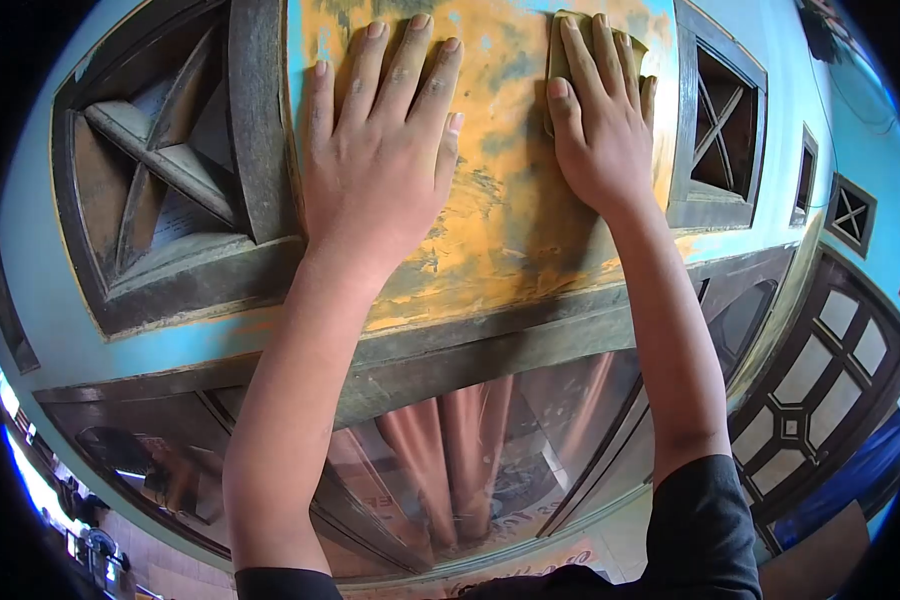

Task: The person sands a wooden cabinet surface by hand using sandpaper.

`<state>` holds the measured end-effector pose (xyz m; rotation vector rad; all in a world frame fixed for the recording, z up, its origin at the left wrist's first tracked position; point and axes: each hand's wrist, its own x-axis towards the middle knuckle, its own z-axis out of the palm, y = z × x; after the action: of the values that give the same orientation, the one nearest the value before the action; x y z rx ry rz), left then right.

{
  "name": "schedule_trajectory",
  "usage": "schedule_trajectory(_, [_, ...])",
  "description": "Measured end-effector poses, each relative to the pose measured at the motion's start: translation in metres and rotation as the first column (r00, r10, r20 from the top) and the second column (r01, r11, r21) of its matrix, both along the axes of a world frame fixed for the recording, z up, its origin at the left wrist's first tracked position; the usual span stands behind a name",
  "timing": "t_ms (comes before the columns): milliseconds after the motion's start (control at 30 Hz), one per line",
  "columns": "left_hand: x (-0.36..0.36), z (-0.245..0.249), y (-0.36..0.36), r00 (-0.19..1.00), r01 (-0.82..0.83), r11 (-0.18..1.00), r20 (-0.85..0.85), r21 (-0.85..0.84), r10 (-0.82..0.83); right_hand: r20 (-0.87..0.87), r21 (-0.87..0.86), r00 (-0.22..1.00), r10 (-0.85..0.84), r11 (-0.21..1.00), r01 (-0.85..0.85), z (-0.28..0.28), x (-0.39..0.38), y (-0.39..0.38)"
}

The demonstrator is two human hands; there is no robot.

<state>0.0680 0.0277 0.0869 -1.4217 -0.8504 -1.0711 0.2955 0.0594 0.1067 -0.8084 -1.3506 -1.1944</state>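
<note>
My left hand [385, 150] lies flat on the wall panel with its fingers spread, holding nothing. Under it is a patch of wall [500, 220] with worn orange paint, blotched with grey and bits of light blue. My right hand [610, 140] presses a folded, olive-brown sheet that looks like sandpaper [562, 45] against the same panel. Its fingers lie over the sheet, and the thumb rests near the sheet's left edge. Most of the sheet is hidden behind the hand.
Dark wooden vents with crossed slats flank the panel, one at left [160, 160] and one at right [725, 120]. Below runs a wooden beam [490, 345] above glass with a pinkish curtain [460, 450]. A dark panelled door [810, 390] stands at right.
</note>
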Motion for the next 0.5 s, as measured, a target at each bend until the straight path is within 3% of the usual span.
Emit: schedule_trajectory(500, [0.001, -0.021, -0.002, 1.0, -0.028, 0.998, -0.009, -0.058, 0.027, -0.015, -0.102, 0.999, -0.04, 0.994, 0.038, -0.04, -0.004, -0.015])
